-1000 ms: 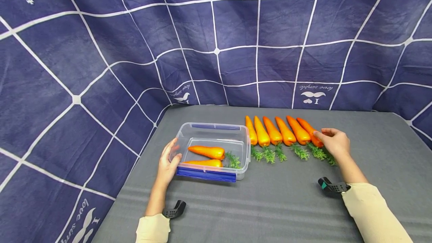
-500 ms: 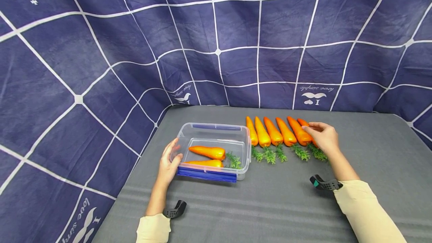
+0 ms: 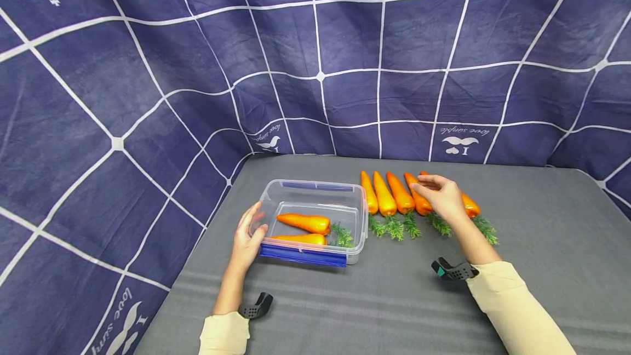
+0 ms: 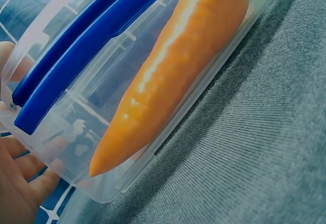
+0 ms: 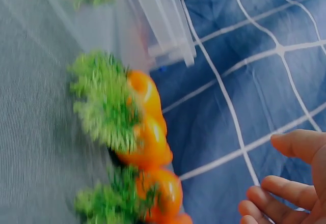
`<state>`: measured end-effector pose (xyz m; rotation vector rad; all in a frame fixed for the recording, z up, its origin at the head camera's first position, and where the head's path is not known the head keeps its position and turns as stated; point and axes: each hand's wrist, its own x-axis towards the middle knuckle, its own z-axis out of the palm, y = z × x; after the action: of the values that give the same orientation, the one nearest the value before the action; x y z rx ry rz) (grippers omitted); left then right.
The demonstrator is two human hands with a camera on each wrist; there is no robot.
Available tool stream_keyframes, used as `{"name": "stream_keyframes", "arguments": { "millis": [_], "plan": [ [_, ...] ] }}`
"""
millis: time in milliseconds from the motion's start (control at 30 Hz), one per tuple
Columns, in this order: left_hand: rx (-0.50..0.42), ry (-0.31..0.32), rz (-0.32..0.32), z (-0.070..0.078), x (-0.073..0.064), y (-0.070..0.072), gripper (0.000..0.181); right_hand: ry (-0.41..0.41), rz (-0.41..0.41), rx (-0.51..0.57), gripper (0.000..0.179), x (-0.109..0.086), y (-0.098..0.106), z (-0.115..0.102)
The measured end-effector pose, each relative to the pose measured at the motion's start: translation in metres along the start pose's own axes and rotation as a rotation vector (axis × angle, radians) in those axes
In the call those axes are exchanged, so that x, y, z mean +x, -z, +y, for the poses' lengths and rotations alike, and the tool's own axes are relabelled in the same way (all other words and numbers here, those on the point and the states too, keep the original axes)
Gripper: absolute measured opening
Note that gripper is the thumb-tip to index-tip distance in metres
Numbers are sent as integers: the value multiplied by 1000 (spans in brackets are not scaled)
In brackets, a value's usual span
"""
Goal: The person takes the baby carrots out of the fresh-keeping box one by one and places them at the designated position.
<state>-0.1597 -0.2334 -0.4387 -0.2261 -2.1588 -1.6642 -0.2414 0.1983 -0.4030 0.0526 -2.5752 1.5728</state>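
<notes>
A clear plastic container (image 3: 322,197) with blue latches (image 3: 303,257) sits on the table, and my left hand (image 3: 246,240) holds its left end. In the left wrist view, some fingers show at the box's end wall. Two orange carrots (image 3: 303,222) with green tops lie inside, tips toward that hand. A row of carrots (image 3: 385,193) lies right of the box, leafy tops toward me. Over the right part of this row is my right hand (image 3: 441,196), hiding parts of the carrots beneath. Its fingers are loosely bent, thumb apart, with nothing between them in the right wrist view.
Grey cloth covers the table (image 3: 384,300). A dark blue curtain (image 3: 276,32) with white lines hangs behind it and along the left side. Each wrist wears a black band, the right one (image 3: 453,270) near the pale sleeve.
My right hand has travelled left along the row, from the rightmost carrot, which shows again now. The left hand, the container and the carrots inside it stay as they were.
</notes>
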Motion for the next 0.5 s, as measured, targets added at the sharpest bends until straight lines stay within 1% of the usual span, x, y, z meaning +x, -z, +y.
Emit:
{"name": "stream_keyframes", "arguments": {
  "millis": [233,333,500],
  "plan": [
    [1,19,0,1,0,0,55,32,-80,27,52,0,-23,-16],
    [4,18,-4,1,0,0,55,45,-108,52,50,-1,-35,-22],
    [-1,4,-7,0,0,0,55,94,-149,82,44,-5,-55,-36]
  ]
}}
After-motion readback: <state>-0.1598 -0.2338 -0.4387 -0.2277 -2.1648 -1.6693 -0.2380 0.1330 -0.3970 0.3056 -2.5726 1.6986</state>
